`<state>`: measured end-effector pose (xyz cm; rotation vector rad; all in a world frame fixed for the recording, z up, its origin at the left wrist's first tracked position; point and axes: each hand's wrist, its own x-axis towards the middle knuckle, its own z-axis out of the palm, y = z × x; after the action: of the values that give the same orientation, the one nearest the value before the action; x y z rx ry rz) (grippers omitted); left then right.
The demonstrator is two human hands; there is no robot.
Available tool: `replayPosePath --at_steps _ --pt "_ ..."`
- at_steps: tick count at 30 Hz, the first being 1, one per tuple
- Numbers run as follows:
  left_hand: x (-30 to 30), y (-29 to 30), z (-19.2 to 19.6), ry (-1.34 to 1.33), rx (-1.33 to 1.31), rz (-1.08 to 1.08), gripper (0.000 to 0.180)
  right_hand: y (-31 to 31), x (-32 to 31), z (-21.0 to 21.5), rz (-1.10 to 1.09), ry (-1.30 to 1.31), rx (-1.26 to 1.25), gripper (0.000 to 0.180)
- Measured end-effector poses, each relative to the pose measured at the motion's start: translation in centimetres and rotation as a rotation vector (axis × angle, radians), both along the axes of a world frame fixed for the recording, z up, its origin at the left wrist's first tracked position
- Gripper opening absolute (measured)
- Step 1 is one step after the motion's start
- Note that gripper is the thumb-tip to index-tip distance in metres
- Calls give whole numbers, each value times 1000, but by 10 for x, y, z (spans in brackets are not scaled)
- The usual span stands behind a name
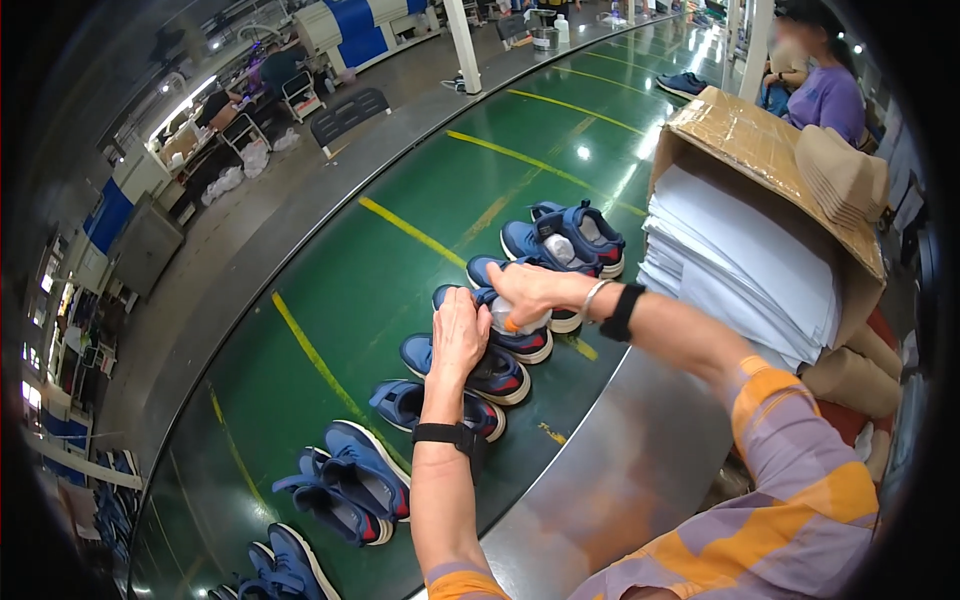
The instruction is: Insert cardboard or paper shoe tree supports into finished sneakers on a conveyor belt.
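On a green conveyor belt (380,260), blue sneakers with white soles and red heel patches stand in a diagonal line. Both hands work at one sneaker (530,347) in the middle. My left hand (460,335) is closed over its toe, fingers together. My right hand (540,292) reaches across from the right, closed at a crumpled white paper wad (518,315) in the shoe's opening. Its fingertips are partly hidden, and something orange shows at a finger. Beyond, a pair of sneakers (565,240) holds white wads. Nearer sneakers (490,375) show dark openings.
A tipped cardboard box (735,125) at right holds a stack of white paper sheets (740,250); tan molded forms (840,175) rest on it. A metal ledge (620,440) borders the belt. More sneakers (365,470) stand near left. A person in purple (828,100) is far right.
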<state>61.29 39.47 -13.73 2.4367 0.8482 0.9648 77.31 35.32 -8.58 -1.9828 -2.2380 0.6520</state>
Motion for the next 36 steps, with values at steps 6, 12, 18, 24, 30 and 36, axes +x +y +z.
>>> replayPosePath --at_steps 6,12,18,24,30,36 --pt "0 3 -4 -14 37 4 17 -14 -6 -27 182 -93 148 84" --pt "-7 -2 -7 10 -53 29 16 -9 16 -31 332 -201 250 46" --pt "4 -16 -3 74 21 66 16 -3 7 -52 178 -167 581 38" --pt "-33 -73 19 23 175 -44 25 -71 16 1 119 -226 487 64" --pt "-38 -96 -7 483 134 -25 48 -63 12 -48 54 -220 332 27" --pt "-122 -114 -3 551 177 -67 49 -81 -81 -65 90 -167 468 14"
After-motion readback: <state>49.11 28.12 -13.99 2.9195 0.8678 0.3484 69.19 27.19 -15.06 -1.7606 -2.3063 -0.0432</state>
